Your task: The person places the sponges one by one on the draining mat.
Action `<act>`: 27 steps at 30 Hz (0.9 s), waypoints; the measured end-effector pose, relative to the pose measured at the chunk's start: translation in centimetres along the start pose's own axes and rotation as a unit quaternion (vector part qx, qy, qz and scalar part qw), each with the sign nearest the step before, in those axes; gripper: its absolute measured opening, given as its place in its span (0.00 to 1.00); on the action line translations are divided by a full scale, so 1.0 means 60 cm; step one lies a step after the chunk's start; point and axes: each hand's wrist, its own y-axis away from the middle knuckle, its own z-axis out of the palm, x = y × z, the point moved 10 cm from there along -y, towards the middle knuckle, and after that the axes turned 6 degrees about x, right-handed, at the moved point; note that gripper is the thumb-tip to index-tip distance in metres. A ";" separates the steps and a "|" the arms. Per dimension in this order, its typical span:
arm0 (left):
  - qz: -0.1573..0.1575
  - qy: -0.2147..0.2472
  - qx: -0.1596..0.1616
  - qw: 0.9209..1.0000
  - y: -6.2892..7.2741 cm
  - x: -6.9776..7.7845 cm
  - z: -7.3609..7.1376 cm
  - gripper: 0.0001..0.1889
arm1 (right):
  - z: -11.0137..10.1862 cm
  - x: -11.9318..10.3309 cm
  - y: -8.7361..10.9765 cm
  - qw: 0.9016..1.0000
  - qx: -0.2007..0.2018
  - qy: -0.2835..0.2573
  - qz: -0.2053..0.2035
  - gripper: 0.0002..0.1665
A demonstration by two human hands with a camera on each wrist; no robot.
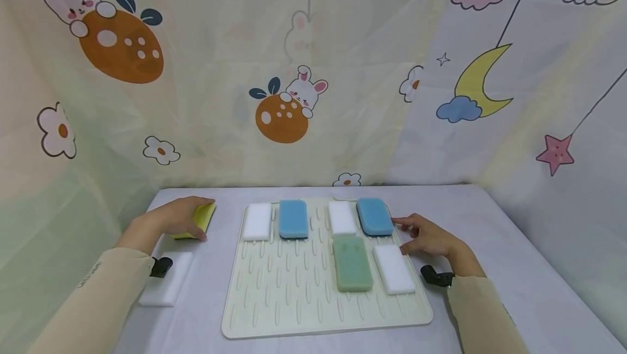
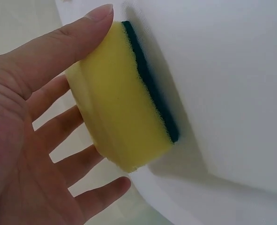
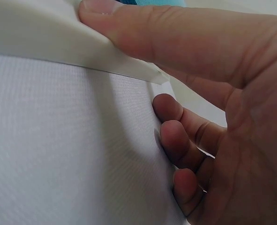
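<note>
My left hand (image 1: pixel 178 217) is at the table's left, holding a yellow sponge (image 2: pixel 115 93) with a dark green scouring layer between thumb and spread fingers. Just below that hand a white sponge block (image 1: pixel 168 283) lies on the table. My right hand (image 1: pixel 431 239) rests at the right edge of a cream ridged mat (image 1: pixel 279 310). Its thumb lies on the mat's raised rim and its index finger reaches the side of a blue sponge (image 1: pixel 374 217); the other fingers are loosely bent over the cloth. Nearest the thumb on the mat is a white block (image 1: pixel 394 269).
Along the mat's back row are a white block (image 1: pixel 257 222), a blue sponge (image 1: pixel 294 219) and another white block (image 1: pixel 342 218). A green sponge (image 1: pixel 352 264) lies in front of them. A printed curtain (image 1: pixel 210 98) surrounds the white-covered table (image 1: pixel 514 267).
</note>
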 end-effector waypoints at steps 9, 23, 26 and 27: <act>-0.006 -0.003 -0.004 1.000 -0.001 -0.001 -0.001 0.52 | -0.001 0.002 0.001 1.000 0.002 -0.004 0.001 0.53; -0.012 0.019 -0.016 1.000 -0.001 -0.006 0.006 0.55 | -0.001 0.002 -0.001 1.000 0.005 -0.011 -0.009 0.52; -0.010 0.028 -0.017 0.999 0.001 -0.008 0.010 0.54 | 0.000 0.003 -0.002 1.000 0.005 -0.011 -0.011 0.52; -0.012 0.030 -0.017 0.999 0.002 -0.009 0.011 0.54 | -0.001 0.004 -0.002 1.000 0.006 -0.011 -0.008 0.53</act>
